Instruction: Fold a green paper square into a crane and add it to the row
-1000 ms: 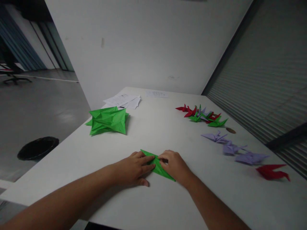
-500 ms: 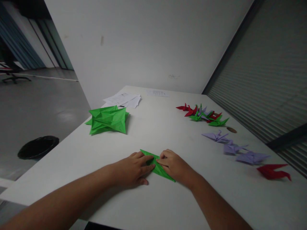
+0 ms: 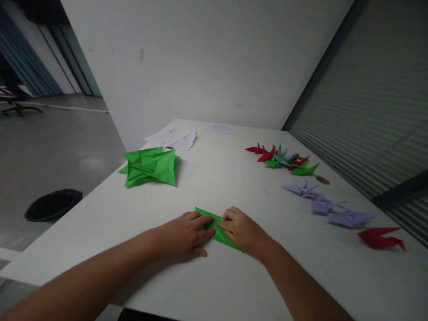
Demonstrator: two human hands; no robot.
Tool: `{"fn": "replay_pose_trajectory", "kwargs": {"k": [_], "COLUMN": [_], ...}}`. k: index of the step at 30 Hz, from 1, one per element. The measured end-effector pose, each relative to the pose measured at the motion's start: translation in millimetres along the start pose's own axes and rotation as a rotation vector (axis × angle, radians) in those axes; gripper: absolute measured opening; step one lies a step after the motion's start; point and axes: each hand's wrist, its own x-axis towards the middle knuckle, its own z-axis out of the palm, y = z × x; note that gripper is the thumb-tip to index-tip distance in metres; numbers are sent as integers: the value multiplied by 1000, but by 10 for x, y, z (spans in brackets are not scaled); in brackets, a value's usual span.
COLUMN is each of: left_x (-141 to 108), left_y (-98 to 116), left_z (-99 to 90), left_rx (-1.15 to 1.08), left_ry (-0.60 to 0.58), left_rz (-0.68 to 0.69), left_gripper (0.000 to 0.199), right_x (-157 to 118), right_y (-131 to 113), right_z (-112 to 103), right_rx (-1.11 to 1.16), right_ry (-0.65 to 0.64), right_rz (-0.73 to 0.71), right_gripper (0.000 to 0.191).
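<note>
A piece of folded green origami paper [image 3: 219, 233] lies flat on the white table, its long points running from upper left to lower right. My left hand [image 3: 189, 235] rests at its left side with fingers spread, two fingertips pressing on the paper and the thumb apart on the tabletop. From the right, my right hand [image 3: 244, 232] has its fingers curled together and pinches the paper near its middle. The fingers of both hands cover parts of the folds.
A stack of creased green papers [image 3: 152, 167] sits at the left. Printed sheets [image 3: 174, 138] lie behind it. Paper cranes [image 3: 284, 158] cluster at the back right; purple cranes [image 3: 351, 218] and a red crane [image 3: 381, 238] line the right side. A black-lined bin [image 3: 53, 205] stands on the floor.
</note>
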Motion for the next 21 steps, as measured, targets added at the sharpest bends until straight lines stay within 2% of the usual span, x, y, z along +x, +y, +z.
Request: {"fn": "replay_pose_trajectory", "kwargs": {"k": [5,10,21], "left_x": [-8,-11,-25], "left_y": [10,28,3], "left_z": [1,-20,41], "left_rx": [9,23,18], "left_ry": [13,19,6], "left_rz": [-2,-14,-5], "left_gripper": [64,64,62], "right_x": [6,21,40], "right_y": [-12,-71,-200], "right_z": [-31,-48,-146], "right_rx": [-53,-115,-61], "right_ry": [17,-15,-137], "right_rz": [-80,-93,25], "right_gripper": [10,12,11]}}
